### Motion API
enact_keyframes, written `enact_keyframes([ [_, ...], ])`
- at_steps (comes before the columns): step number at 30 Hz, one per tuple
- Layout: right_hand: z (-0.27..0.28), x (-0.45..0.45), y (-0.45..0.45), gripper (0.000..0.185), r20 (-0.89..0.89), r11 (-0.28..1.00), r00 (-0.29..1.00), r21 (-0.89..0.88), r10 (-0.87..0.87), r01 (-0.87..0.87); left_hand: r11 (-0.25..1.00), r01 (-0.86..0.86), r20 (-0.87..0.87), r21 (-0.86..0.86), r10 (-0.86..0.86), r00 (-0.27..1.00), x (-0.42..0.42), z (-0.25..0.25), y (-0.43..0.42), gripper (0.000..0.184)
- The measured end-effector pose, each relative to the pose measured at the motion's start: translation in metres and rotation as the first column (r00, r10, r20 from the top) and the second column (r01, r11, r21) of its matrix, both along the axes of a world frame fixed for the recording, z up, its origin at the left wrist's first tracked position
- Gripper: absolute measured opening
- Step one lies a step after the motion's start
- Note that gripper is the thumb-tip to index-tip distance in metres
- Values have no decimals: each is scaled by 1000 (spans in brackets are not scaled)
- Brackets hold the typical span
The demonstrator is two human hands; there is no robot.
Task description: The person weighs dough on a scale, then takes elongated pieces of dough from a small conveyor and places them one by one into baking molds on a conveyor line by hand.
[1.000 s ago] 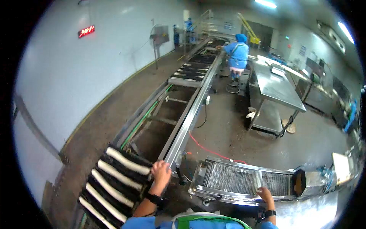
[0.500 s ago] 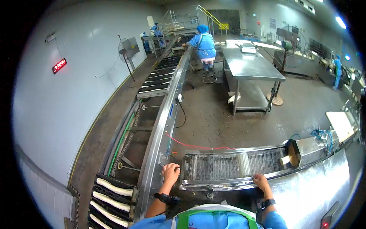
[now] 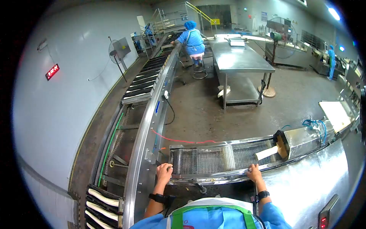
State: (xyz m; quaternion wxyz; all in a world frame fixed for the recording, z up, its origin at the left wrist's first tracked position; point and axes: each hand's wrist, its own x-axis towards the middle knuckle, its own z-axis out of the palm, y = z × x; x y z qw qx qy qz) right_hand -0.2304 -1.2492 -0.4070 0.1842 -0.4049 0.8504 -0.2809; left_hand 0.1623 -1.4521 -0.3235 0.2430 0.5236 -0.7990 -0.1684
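Observation:
My left hand [image 3: 164, 172] is at the left end of the short mesh conveyor [image 3: 213, 160], its fingers curled near the frame's corner. My right hand [image 3: 254, 172] is at the conveyor's near rail, fingers curled; what it grips, if anything, is too small to tell. A pale dough strip [image 3: 267, 152] sticks out of the machine opening onto the mesh, just beyond my right hand. At the lower left, long white dough strips [image 3: 102, 198] lie in black trays on the long conveyor [image 3: 139, 152].
A co-worker [image 3: 193, 40] sits beside the far part of the long conveyor. A steel table [image 3: 240, 61] stands beyond the mesh conveyor. The metal machine housing [image 3: 307, 139] is on the right, with a steel surface [image 3: 305, 179] in front.
The view has turned right. The dough strip has come out of the machine and moved left along the mesh. My left hand has gone from beside the long conveyor to the mesh conveyor's end.

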Motion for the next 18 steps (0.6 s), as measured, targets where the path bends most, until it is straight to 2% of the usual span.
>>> enact_keyframes([
  [1, 6, 4, 0, 36, -39, 1000, 999, 13, -13, 14, 1000, -17, -11, -2, 17, 1000, 0, 0, 2, 15],
  [2, 13, 6, 0, 37, -93, 998, 996, -57, -9, 4, 1000, -18, -21, -18, 17, 1000, 0, 0, 4, 15],
  [3, 14, 2, -1, 37, -85, 999, 996, -49, -12, 8, 1000, -14, -13, -11, 13, 1000, 0, -1, 5, 15],
  [5, 13, -9, -1, 39, -126, 992, 990, -94, 67, -79, 1000, 3, -26, -26, -4, 1000, 4, -1, 10, 14],
  [7, 22, -19, -3, 42, -289, 996, 956, -49, 59, -76, 997, 38, -33, -67, -40, 999, 7, 1, 16, 14],
  [9, 20, -34, -7, 47, -404, 991, 914, -110, 22, -72, 994, 30, -47, -100, -35, 998, 12, -1, 22, 14],
  [10, 32, -37, -9, 51, -335, 999, 942, -41, 1, -16, 996, 27, -27, -83, -29, 999, 17, -4, 22, 15],
  [11, 29, -46, -12, 54, -352, 1000, 936, 1, 22, -23, 997, -60, 16, -44, 61, 998, 19, -8, 26, 16],
  [15, 18, -79, -20, 61, -378, 995, 924, 98, 59, -23, 998, -38, -43, 44, 39, 998, 35, 4, 35, 16],
  [17, -1, -99, -26, 64, -438, 999, 899, 46, 11, 10, 997, -1, -20, 80, 3, 1000, 39, 9, 35, 16],
  [18, 3, -102, -26, 62, -401, 997, 916, 74, -4, 37, 996, -45, -13, 74, 46, 999, 39, 11, 37, 16],
])
